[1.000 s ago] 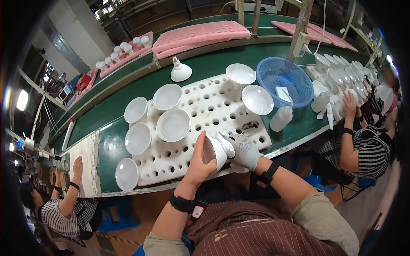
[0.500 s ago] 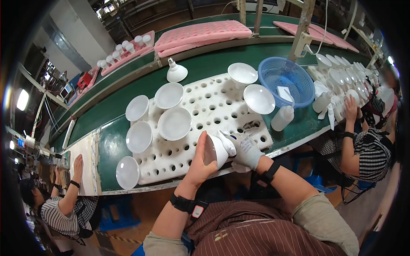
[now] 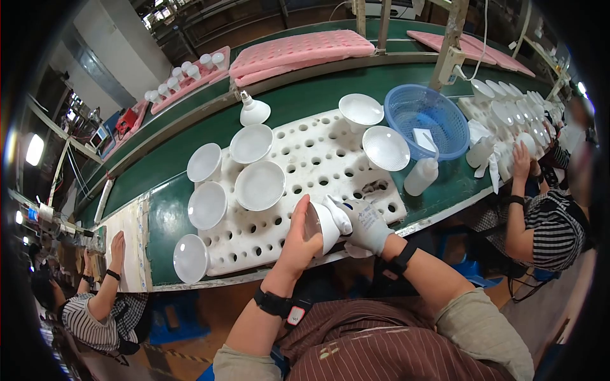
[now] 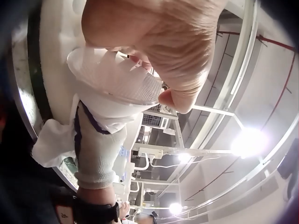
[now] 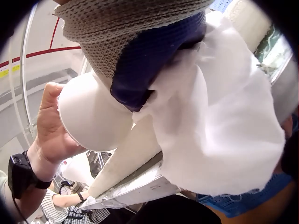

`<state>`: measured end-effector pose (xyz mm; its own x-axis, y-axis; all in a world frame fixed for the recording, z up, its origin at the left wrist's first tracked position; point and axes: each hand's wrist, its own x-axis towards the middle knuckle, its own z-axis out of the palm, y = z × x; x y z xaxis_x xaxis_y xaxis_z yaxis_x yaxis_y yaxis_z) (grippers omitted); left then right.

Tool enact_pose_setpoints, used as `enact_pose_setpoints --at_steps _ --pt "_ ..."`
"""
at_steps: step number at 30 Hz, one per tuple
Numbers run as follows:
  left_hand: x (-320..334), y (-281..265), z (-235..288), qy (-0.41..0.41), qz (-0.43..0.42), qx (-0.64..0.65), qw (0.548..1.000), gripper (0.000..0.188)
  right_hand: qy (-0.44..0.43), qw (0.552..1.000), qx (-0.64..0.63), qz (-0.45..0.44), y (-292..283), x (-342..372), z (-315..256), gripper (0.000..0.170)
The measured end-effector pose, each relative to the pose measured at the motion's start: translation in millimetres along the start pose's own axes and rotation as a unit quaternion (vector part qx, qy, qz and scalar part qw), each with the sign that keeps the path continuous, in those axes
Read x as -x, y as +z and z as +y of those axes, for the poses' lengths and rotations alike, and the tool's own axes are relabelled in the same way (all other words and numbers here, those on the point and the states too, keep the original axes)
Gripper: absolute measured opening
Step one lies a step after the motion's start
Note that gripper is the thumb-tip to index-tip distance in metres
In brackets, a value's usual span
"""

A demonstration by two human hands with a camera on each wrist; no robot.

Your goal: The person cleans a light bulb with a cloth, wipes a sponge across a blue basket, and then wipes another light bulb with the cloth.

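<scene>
The bare left hand (image 3: 297, 242) grips the wide rim of a white lamp shade (image 3: 326, 228), which is tilted sideways above the front edge of the perforated white foam board (image 3: 305, 136). On the shade's narrow side, the gloved right hand (image 3: 368, 227) holds a white cloth (image 5: 219, 126) pinched against it. In the left wrist view the left hand (image 4: 163, 42) has its fingers and thumb around the ribbed rim of the shade (image 4: 112, 79). The right hand's dark blue glove fingers (image 5: 140, 70) press the cloth; the shade's narrow end is hidden.
Several white shades (image 3: 259, 185) stand in the foam board. Behind it are a shade with a screw base (image 3: 255, 112), a blue basket (image 3: 397, 114) and a white bottle (image 3: 420, 177). Pink foam trays (image 3: 298, 54) lie at the back. People work at both sides.
The shade with the screw base behind the board has shifted left. Both hands keep their hold on the shade and cloth, with only slight movement.
</scene>
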<state>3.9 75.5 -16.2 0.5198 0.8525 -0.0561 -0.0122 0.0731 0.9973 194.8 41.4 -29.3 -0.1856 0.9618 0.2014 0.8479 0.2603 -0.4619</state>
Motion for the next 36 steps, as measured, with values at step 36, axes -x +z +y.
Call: enact_pose_setpoints --at_steps 36 --pt "-27.0 12.4 -53.0 -0.023 0.09 0.002 0.996 0.063 0.015 0.994 0.03 0.102 24.5 31.0 15.2 0.069"
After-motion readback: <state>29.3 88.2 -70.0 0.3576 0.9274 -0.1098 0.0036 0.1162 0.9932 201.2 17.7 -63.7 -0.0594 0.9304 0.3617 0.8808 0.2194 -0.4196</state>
